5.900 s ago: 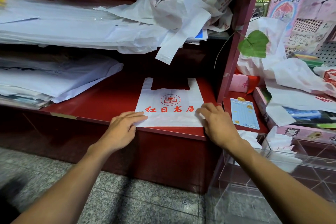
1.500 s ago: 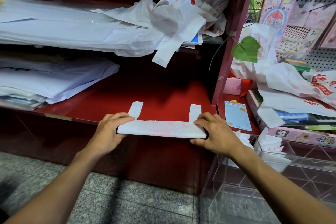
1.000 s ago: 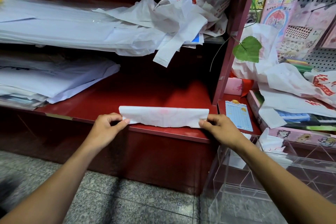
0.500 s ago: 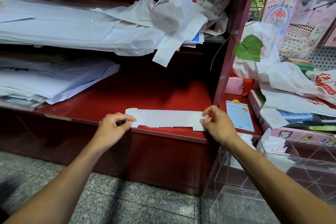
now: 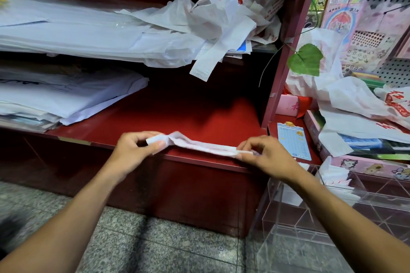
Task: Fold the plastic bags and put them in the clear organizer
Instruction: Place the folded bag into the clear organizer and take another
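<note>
Your left hand (image 5: 133, 150) pinches the left end of the folded bag (image 5: 199, 145), a narrow strip over the red shelf's (image 5: 199, 117) front edge. Your right hand (image 5: 264, 157) pinches its right end. Clear organizer (image 5: 332, 217) sits lower right.

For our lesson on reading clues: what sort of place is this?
Probably a small stationery shop: a pegboard hung with sticker packs, stacked plastic bags on red shelves.
</note>
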Demonstrator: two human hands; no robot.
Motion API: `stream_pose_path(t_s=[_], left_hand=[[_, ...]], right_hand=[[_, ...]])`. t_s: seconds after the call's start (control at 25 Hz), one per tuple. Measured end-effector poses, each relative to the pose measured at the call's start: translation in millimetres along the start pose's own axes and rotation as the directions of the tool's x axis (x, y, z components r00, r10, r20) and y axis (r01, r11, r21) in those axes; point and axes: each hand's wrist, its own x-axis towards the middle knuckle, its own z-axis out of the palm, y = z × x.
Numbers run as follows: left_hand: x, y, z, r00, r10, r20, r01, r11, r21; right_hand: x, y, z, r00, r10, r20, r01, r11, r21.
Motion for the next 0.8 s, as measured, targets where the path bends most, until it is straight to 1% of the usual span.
stream_pose_path(t_s=[0.04, 0.08, 0.12, 0.16, 0.2, 0.32, 0.36, 0.44, 0.48, 0.52, 0.56, 0.64, 0.72, 0.76, 0.8], left_hand=[[1.2, 7.5, 0.8, 0.999, -0.046, -0.022, 0.043, 0.99, -0.137], [3.1, 14.1, 2.2, 0.995, -0.09, -0.039, 0.078, 0.967, -0.244], [5.6, 19.4, 4.2, 0.99, -0.13, -0.047, 0.109, 0.944, -0.311], [7.2, 23.9, 7.6, 0.984, -0.168, -0.053, 0.141, 0.932, -0.334], [8.1, 26.4, 11.9, 0.978, -0.197, -0.067, 0.167, 0.933, -0.318], [7.3, 19.6, 22.9, 0.962, -0.241, -0.132, 0.21, 0.955, -0.209], [7.3, 15.6, 24.8, 0.958, -0.245, -0.146, 0.219, 0.96, -0.176], [8.5, 8.7, 26.5, 0.951, -0.257, -0.171, 0.239, 0.964, -0.118], [9.4, 6.6, 27.6, 0.95, -0.258, -0.178, 0.247, 0.965, -0.084], [10.0, 5.6, 28.8, 0.95, -0.259, -0.176, 0.254, 0.966, -0.048], [10.0, 5.4, 29.9, 0.952, -0.258, -0.162, 0.258, 0.966, -0.022], [9.5, 6.1, 30.2, 0.958, -0.27, -0.095, 0.269, 0.963, -0.017], [8.3, 8.5, 27.7, 0.954, -0.298, 0.002, 0.298, 0.954, -0.035], [7.3, 9.5, 26.8, 0.951, -0.307, 0.033, 0.308, 0.95, -0.042], [6.7, 9.9, 27.0, 0.95, -0.312, 0.031, 0.313, 0.949, -0.041]], right_hand=[[2.1, -8.4, -2.5, 0.996, 0.061, -0.06, -0.048, 0.98, 0.195], [5.3, -15.8, -4.4, 0.986, 0.123, -0.114, -0.079, 0.94, 0.332], [8.5, -22.9, -5.9, 0.971, 0.19, -0.146, -0.11, 0.895, 0.432], [12.0, -26.2, -5.7, 0.954, 0.251, -0.162, -0.14, 0.854, 0.502], [15.3, -28.2, -4.2, 0.935, 0.309, -0.171, -0.174, 0.824, 0.54], [24.5, -19.9, 8.1, 0.864, 0.456, -0.215, -0.291, 0.799, 0.527], [25.6, -16.3, 10.1, 0.839, 0.504, -0.204, -0.339, 0.779, 0.528], [25.9, -10.0, 11.4, 0.816, 0.57, -0.095, -0.437, 0.716, 0.544], [26.3, -6.8, 11.0, 0.819, 0.573, -0.037, -0.471, 0.706, 0.529], [26.8, -5.4, 10.3, 0.828, 0.56, -0.016, -0.484, 0.729, 0.485], [27.6, -4.3, 10.5, 0.841, 0.539, -0.037, -0.475, 0.77, 0.426], [30.2, -0.3, 13.6, 0.856, 0.491, -0.163, -0.425, 0.847, 0.32], [31.2, 0.3, 16.4, 0.845, 0.466, -0.261, -0.38, 0.868, 0.319], [30.9, -1.0, 17.6, 0.839, 0.458, -0.294, -0.36, 0.872, 0.332], [31.2, -0.4, 18.7, 0.832, 0.441, -0.336, -0.342, 0.886, 0.314]])
